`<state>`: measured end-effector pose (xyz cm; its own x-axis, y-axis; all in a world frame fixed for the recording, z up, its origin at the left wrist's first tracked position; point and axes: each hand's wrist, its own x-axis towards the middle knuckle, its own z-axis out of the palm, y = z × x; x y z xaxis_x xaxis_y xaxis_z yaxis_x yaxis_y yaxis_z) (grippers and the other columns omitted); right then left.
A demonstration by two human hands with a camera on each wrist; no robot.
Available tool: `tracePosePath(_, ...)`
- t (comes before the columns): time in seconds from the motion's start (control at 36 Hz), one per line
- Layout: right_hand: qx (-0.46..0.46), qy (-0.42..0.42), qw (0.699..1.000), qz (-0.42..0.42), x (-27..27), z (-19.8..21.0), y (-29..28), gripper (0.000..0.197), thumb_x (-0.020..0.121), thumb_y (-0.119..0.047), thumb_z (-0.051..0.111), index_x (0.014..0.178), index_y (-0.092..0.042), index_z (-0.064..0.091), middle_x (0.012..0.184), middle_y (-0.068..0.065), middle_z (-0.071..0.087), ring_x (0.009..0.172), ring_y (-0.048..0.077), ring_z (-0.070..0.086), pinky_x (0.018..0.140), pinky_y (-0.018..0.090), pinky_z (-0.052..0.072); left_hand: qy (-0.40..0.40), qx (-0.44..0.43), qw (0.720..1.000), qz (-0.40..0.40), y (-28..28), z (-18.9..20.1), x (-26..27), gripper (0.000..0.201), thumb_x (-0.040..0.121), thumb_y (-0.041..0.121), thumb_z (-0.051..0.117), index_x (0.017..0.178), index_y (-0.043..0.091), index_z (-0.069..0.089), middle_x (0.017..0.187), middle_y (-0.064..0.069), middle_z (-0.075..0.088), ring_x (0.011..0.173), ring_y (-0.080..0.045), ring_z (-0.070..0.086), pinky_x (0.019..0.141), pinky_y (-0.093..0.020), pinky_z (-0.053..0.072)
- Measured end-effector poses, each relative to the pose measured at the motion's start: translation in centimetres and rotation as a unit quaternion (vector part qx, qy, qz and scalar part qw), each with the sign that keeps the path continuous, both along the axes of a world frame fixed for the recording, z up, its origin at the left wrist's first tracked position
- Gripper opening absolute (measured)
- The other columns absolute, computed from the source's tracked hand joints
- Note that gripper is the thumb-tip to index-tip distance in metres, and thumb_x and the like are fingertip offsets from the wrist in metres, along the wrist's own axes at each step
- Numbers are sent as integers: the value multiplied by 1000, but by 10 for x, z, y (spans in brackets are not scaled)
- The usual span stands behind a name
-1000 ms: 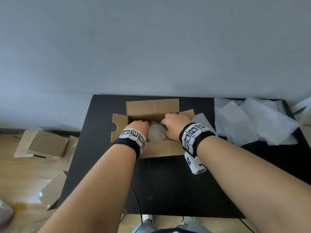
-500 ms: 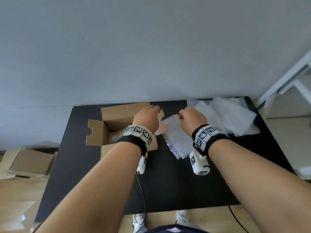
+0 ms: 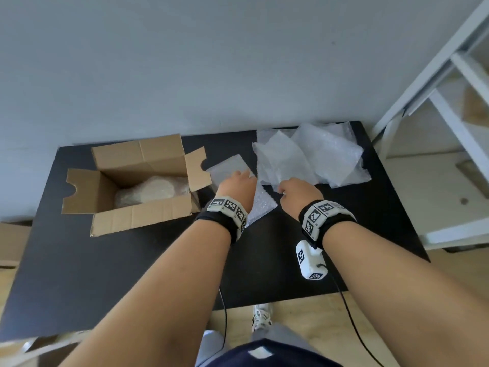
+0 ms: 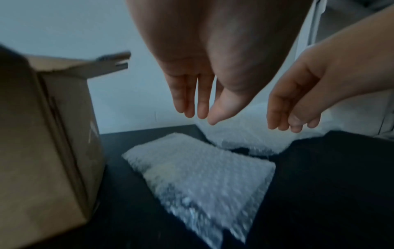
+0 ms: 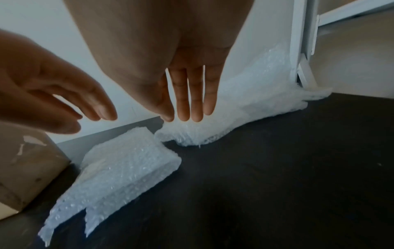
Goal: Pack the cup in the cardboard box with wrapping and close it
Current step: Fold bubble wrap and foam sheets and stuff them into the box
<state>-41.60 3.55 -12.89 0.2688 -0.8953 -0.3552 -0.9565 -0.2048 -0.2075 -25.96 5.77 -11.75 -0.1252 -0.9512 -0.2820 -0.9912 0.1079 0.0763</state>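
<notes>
The open cardboard box (image 3: 137, 207) (image 4: 42, 151) stands on the black table at the left, all its flaps up. Inside it lies the cup as a pale bubble-wrapped bundle (image 3: 150, 193). Just right of the box a folded piece of bubble wrap (image 3: 232, 168) (image 4: 202, 182) (image 5: 119, 170) lies flat. My left hand (image 3: 236, 188) (image 4: 196, 101) hovers over it with straight fingers, holding nothing. My right hand (image 3: 296, 193) (image 5: 187, 101) hangs open beside it, fingers extended above the near edge of the loose bubble-wrap pile (image 3: 317, 157) (image 5: 245, 109).
A white shelf frame (image 3: 436, 88) stands past the table's right end. Flattened cardboard boxes (image 3: 10, 242) lie on the wooden floor at the left. The near part of the black table (image 3: 105, 274) is bare.
Both hands have come out of the box and moved right to the bubble wrap. The view has swung right, so the box now sits at the left.
</notes>
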Motion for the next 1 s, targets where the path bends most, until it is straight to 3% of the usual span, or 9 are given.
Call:
tracePosePath(0.28, 35, -45, 998, -6, 5, -36, 3, 19, 92, -15, 48, 104, -11, 62, 99, 5, 64, 87, 24, 62, 78, 37, 53, -17, 114, 993, 41, 16, -47, 2, 42, 86, 5, 61, 126, 10, 51, 125, -9, 46, 120, -30, 48, 94, -42, 49)
tracePosePath(0.47, 62, -45, 997, -27, 17, -53, 1, 24, 92, -19, 45, 109, -7, 56, 108, 13, 61, 97, 29, 60, 78, 36, 49, 14, 112, 992, 50, 27, -61, -5, 49, 83, 3, 63, 129, 13, 50, 126, -7, 44, 118, -26, 46, 92, -38, 50)
tracePosePath(0.61, 62, -19, 997, -35, 18, -56, -1, 39, 93, -17, 50, 131, -11, 49, 122, 10, 58, 111, 27, 58, 86, 37, 50, 45, 118, 991, 52, 32, -60, -8, 46, 85, -3, 52, 127, 15, 54, 120, -8, 49, 110, -26, 53, 90, -38, 51)
tracePosePath(0.67, 74, -5, 997, -17, 16, -57, -1, 36, 91, -15, 52, 127, -11, 53, 120, 10, 59, 109, 27, 58, 86, 37, 51, 51, 115, 990, 60, 33, -59, -9, 47, 86, -2, 49, 129, 17, 52, 118, -6, 52, 106, -26, 57, 88, -37, 52)
tracePosePath(0.78, 78, 14, 997, 28, 13, -50, -1, 12, 89, -10, 52, 99, -8, 58, 106, 10, 63, 97, 28, 62, 74, 33, 48, 54, 77, 993, 64, 32, -53, -10, 44, 87, -2, 49, 127, 16, 52, 116, -5, 53, 104, -25, 57, 85, -36, 51)
tracePosePath(0.92, 77, -55, 995, -9, 8, -33, -11, 21, 89, -12, 53, 108, -7, 58, 104, 11, 63, 95, 29, 63, 75, 32, 48, 32, -18, 998, 48, 18, -33, -10, 49, 82, -7, 51, 126, 11, 49, 123, -8, 46, 113, -27, 49, 82, -34, 50)
tracePosePath(1.0, 67, -87, 994, -28, 4, -18, -18, 21, 90, -15, 53, 110, -9, 55, 99, 10, 62, 92, 29, 61, 79, 34, 48, 8, -88, 995, 41, 5, -16, -12, 51, 82, -6, 52, 129, 12, 46, 128, -7, 45, 118, -26, 47, 90, -33, 47)
